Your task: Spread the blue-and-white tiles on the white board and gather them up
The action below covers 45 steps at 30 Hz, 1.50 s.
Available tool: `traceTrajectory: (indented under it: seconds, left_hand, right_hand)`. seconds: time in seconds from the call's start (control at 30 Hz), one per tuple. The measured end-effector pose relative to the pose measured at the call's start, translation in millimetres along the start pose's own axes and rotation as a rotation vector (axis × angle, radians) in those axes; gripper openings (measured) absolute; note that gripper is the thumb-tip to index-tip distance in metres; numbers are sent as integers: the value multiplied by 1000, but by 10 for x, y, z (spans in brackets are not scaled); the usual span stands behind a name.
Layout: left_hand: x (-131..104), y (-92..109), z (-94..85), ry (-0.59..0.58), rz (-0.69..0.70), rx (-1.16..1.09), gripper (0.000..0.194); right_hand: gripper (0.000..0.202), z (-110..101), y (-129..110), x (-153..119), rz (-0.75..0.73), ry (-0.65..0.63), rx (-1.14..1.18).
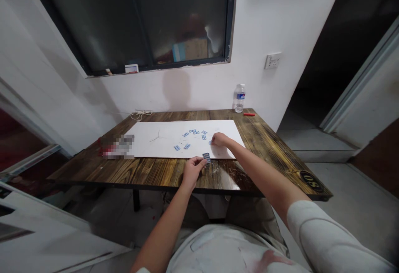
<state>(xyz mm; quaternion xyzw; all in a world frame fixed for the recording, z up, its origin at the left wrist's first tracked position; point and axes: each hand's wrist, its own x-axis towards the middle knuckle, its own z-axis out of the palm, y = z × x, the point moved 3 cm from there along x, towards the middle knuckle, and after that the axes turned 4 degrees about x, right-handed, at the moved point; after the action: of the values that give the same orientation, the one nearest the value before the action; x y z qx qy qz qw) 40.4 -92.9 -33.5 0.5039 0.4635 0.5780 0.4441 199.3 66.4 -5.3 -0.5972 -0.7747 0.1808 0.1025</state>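
A white board (146,140) lies on the wooden table, and several small blue-and-white striped rectangular pieces (186,146) are scattered in a loose curve over its right half. Between thumb and fingers, my left hand (192,172) grips a dark blue striped card-like piece (206,156) at the board's front edge; whether it is one piece or a small stack I cannot tell. My right hand (220,139) is over the right part of the board, its fingers pinched together at another small blue-edged piece (210,142). The fingertips partly hide that piece.
Along the table's back edge (199,114) are a coiled white cable (141,114), a clear plastic bottle (239,98) and a red pen-like stick (249,114). A blurred red-and-grey item (118,145) covers the board's left end. Behind stand a wall and a dark window (183,11).
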Motion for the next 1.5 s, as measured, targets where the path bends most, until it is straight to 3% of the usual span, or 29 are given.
traceTrajectory:
  seconds: [0.17, 0.37, 0.43, 0.63, 0.83, 1.13, 1.5]
  left_hand:
    - [-8, 29, 11, 9, -2, 2, 27]
    - [-5, 24, 13, 14, -12, -6, 28]
    - [-2, 20, 10, 24, -14, -19, 29]
    - [-12, 66, 16, 43, -16, -35, 29]
    - [-26, 133, 23, 72, -21, -59, 30]
    - [-43, 150, 38, 25, 5, -26, 22]
    - [-76, 203, 70, -59, 8, 72, 25]
  right_hand:
    - [24, -34, -5, -64, -62, 102, 46]
    - [8, -69, -6, -238, -127, 206, 152]
    - [7, -76, -8, -325, -151, 244, 307]
    - [31, -46, -94, -731, -174, 223, 1127]
    - [43, 103, -268, -1238, -156, 253, 1422]
    - [29, 392, -329, -1428, -110, 385, 1411]
    - [33, 431, -320, -1484, -94, 324, 1391]
